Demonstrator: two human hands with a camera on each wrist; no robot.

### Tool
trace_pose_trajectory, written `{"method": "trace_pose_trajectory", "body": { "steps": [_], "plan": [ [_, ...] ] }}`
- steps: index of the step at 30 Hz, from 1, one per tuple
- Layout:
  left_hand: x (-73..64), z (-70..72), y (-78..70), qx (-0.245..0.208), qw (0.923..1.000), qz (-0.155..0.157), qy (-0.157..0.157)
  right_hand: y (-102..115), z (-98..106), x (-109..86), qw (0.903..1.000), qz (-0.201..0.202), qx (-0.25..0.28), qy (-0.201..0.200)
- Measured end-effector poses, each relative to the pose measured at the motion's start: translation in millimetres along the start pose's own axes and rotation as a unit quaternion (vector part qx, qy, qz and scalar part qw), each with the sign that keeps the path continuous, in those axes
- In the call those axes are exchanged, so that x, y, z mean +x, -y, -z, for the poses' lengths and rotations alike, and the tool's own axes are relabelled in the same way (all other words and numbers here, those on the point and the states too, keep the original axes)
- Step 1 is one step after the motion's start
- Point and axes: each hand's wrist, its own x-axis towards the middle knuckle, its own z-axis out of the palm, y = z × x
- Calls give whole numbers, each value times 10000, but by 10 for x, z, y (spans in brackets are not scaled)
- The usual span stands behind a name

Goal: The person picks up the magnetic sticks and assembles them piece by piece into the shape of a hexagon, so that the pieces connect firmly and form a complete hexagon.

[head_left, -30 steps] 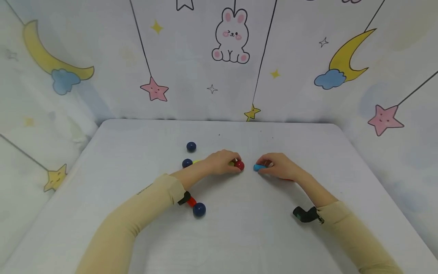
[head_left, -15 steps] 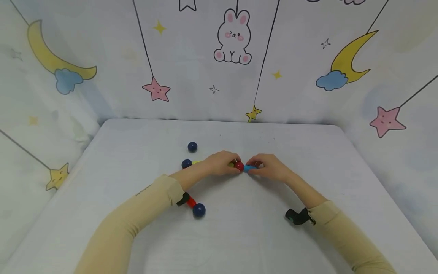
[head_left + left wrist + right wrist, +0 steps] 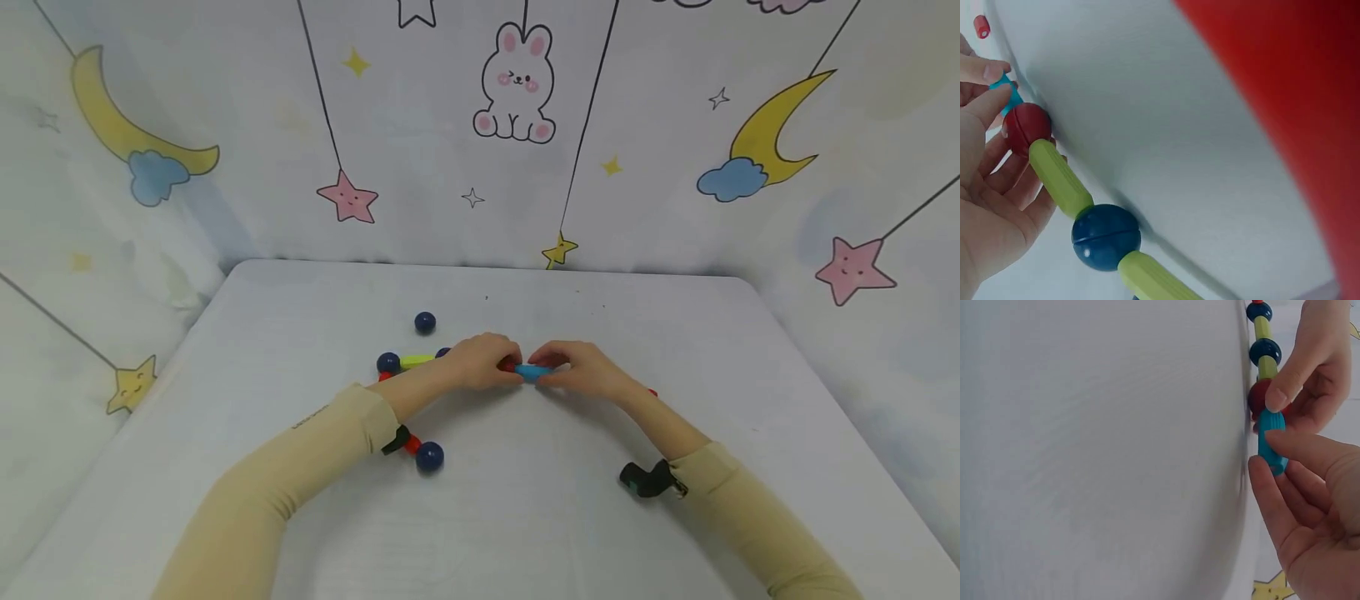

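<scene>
My left hand [image 3: 483, 362] grips a glossy red ball [image 3: 1027, 128], its thumb reaching to the joint with a short light-blue rod [image 3: 1272, 444]. That rod is pinched between the thumb and fingers of my right hand [image 3: 588, 368], and its end meets the ball. From the ball's other side runs a yellow-green rod [image 3: 1060, 178], then a dark blue ball [image 3: 1105, 237] and a second yellow-green rod [image 3: 1157, 278]. In the head view the left hand and forearm hide part of this chain.
At the chain's far left sits a dark blue ball [image 3: 388, 362], with a red rod below it. A loose dark blue ball [image 3: 425, 322] lies farther back. Near my left sleeve a red rod [image 3: 412, 444] joins another blue ball [image 3: 430, 457]. A small red piece [image 3: 982, 26] lies apart.
My right hand has moved left with the light-blue rod and brought it against the red ball. The chain has shifted slightly left, showing more of its left end.
</scene>
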Motion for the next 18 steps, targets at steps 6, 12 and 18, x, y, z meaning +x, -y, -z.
{"method": "trace_pose_trajectory", "body": {
  "steps": [6,12,18],
  "plan": [
    [-65,14,49,53,9999,85,-108,26,-37,104,9996,-118,187,182],
    [-137,32,110,73,9998,134,-160,42,-43,351,9991,-187,353,164],
    [-222,39,163,46,9997,56,-217,103,-135,777,9979,-88,616,204]
  ]
}}
